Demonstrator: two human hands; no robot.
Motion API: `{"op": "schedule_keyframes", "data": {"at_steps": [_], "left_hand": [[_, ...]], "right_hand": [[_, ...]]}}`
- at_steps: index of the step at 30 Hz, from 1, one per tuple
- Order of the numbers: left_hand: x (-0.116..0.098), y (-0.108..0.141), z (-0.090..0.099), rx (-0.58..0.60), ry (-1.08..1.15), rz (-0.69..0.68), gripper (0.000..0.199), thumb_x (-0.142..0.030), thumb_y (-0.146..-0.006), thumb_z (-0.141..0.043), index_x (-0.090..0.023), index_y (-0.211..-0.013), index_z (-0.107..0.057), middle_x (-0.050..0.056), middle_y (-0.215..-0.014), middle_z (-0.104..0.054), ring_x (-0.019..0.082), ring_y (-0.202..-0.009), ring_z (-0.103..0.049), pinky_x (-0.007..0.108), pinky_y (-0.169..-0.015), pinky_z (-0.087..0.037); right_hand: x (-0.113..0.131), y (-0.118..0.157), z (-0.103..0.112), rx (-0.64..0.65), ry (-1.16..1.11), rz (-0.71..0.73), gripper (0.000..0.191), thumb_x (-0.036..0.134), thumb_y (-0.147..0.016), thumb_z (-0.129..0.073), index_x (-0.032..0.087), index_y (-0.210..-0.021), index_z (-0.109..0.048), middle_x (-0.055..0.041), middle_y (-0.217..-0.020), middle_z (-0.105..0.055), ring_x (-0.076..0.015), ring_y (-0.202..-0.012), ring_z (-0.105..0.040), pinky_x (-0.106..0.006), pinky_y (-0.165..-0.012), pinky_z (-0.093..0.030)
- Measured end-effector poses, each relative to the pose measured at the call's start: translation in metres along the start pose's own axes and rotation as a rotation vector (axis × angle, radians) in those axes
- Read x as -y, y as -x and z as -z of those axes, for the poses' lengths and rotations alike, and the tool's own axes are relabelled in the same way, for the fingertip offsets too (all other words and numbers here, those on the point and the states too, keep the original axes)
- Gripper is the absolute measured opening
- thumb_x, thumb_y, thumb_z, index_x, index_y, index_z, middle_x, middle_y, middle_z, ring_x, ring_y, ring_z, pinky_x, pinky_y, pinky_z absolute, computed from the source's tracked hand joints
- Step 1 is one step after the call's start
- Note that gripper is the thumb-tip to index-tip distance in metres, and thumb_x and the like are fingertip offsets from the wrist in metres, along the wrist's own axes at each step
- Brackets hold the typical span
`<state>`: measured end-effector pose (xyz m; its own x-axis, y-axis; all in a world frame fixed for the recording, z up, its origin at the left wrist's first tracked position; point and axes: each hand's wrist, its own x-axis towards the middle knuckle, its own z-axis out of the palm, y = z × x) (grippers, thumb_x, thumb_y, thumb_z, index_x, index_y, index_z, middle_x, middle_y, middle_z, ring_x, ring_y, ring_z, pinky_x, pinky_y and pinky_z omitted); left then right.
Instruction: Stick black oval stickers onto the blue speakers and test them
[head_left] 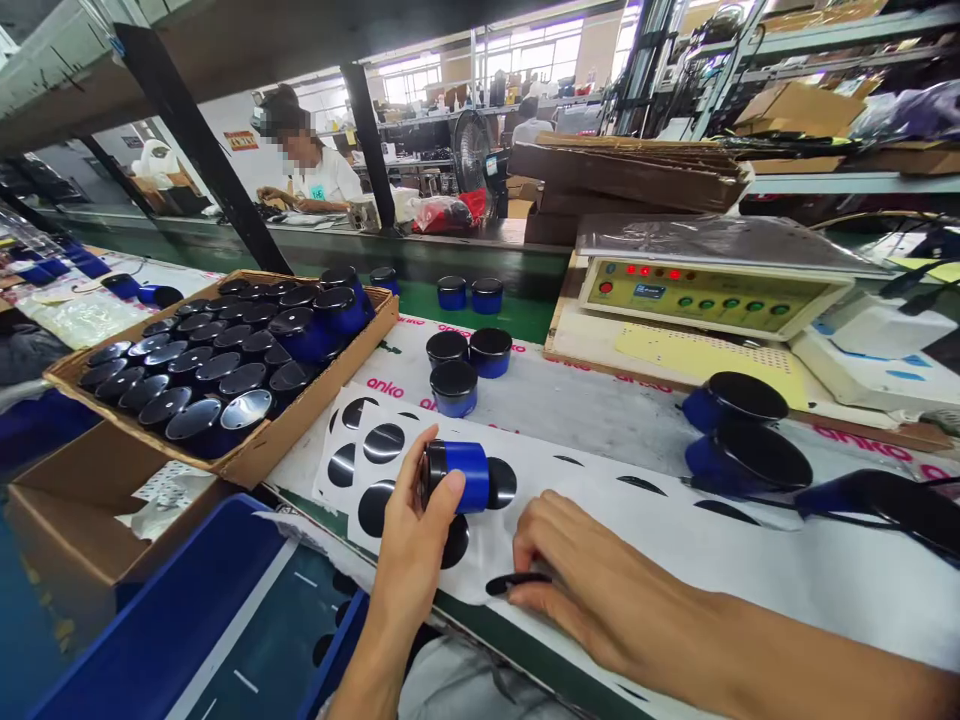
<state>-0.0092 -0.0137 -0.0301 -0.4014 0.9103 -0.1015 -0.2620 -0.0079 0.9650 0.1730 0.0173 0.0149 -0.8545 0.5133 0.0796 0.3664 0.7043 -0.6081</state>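
Note:
My left hand [420,500] is wrapped round a blue jar [466,474] with a black lid, which lies tipped on its side above the sheet. Between the thumb and fingers of my right hand [562,560] is a round black sticker [517,582], held by its edge and seen almost edge-on. Under both hands spreads a white sticker sheet [622,540] with several black discs on it. The jar and the held sticker are apart. The jar's far end faces right, toward my right hand.
A cardboard tray [315,410] full of black-lidded jars stands at left. Several jars [454,385] stand behind the sheet, others [750,460] at right. A control box [697,285] with lit buttons sits at back right. A blue bin [217,600] is below left. Another person [322,175] sits beyond.

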Motion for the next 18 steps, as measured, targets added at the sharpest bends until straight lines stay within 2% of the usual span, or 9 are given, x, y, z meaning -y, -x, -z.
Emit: {"op": "schedule_keyframes", "data": {"at_steps": [2,4,6,8,10,13,15,18], "left_hand": [[-0.001,0.002,0.0,-0.003,-0.107,-0.049,0.06,-0.045,-0.079,-0.067,-0.028,-0.132,-0.047,0.005,-0.132,-0.054,0.025,-0.127,-0.047,0.036,-0.107,-0.037],[-0.004,0.01,-0.005,0.003,-0.26,-0.086,0.06,-0.042,-0.078,-0.067,-0.03,-0.133,-0.046,0.003,-0.137,-0.05,0.024,-0.129,-0.044,0.035,-0.108,-0.035],[-0.006,0.023,-0.016,0.059,-0.423,-0.124,0.072,-0.034,-0.073,-0.072,-0.033,-0.137,-0.041,0.002,-0.135,-0.05,0.024,-0.126,-0.048,0.035,-0.106,-0.038],[-0.003,0.039,-0.033,0.177,-0.52,-0.16,0.087,-0.023,-0.065,-0.076,-0.035,-0.14,-0.035,0.001,-0.127,-0.056,0.023,-0.115,-0.056,0.035,-0.101,-0.043],[0.004,0.051,-0.048,0.32,-0.544,-0.165,0.095,-0.016,-0.059,-0.077,-0.038,-0.14,-0.033,-0.001,-0.122,-0.059,0.022,-0.109,-0.059,0.035,-0.098,-0.045],[0.016,0.057,-0.061,0.482,-0.548,-0.112,0.101,-0.017,-0.058,-0.08,-0.042,-0.141,-0.028,-0.003,-0.127,-0.058,0.023,-0.117,-0.055,0.037,-0.101,-0.044],[0.022,0.055,-0.061,0.512,-0.555,-0.085,0.104,-0.019,-0.059,-0.082,-0.043,-0.141,-0.023,-0.004,-0.129,-0.057,0.023,-0.12,-0.053,0.039,-0.103,-0.042],[0.025,0.053,-0.059,0.503,-0.548,-0.087,0.106,-0.018,-0.058,-0.082,-0.045,-0.141,-0.021,-0.005,-0.129,-0.058,0.022,-0.12,-0.054,0.038,-0.102,-0.043]], "right_hand": [[0.001,0.017,0.007,-0.03,0.06,0.152,0.008,0.015,-0.093,-0.048,0.017,-0.09,-0.054,-0.0072,-0.087,-0.057,-0.0178,-0.079,-0.051,-0.031,-0.068,-0.047],[-0.001,0.036,0.017,-0.111,0.044,0.152,0.011,0.016,-0.093,-0.048,0.02,-0.092,-0.058,-0.0053,-0.085,-0.057,-0.0156,-0.076,-0.053,-0.026,-0.065,-0.047],[-0.005,0.055,0.029,-0.288,-0.077,0.015,0.007,0.019,-0.09,-0.056,0.025,-0.091,-0.061,-0.0014,-0.082,-0.058,-0.0132,-0.073,-0.055,-0.021,-0.062,-0.047],[-0.009,0.069,0.039,-0.495,-0.278,-0.172,0.002,0.029,-0.085,-0.065,0.029,-0.085,-0.062,0.0013,-0.079,-0.059,-0.0127,-0.068,-0.056,-0.02,-0.058,-0.047],[-0.012,0.076,0.043,-0.608,-0.514,-0.36,0.016,0.042,-0.079,-0.069,0.027,-0.077,-0.063,0.0017,-0.075,-0.058,-0.0132,-0.064,-0.055,-0.021,-0.054,-0.046],[-0.016,0.073,0.037,-0.648,-0.827,-0.537,0.029,0.049,-0.078,-0.067,0.023,-0.068,-0.061,0.001,-0.07,-0.055,-0.0128,-0.062,-0.05,-0.022,-0.056,-0.044],[-0.018,0.069,0.028,-0.656,-0.939,-0.609,0.03,0.047,-0.082,-0.064,0.021,-0.067,-0.059,0.0008,-0.071,-0.053,-0.0126,-0.066,-0.047,-0.022,-0.06,-0.043],[-0.022,0.066,0.014,-0.617,-0.978,-0.656,0.03,0.043,-0.085,-0.061,0.02,-0.068,-0.054,0.0011,-0.079,-0.049,-0.012,-0.071,-0.044,-0.022,-0.063,-0.041]]}}
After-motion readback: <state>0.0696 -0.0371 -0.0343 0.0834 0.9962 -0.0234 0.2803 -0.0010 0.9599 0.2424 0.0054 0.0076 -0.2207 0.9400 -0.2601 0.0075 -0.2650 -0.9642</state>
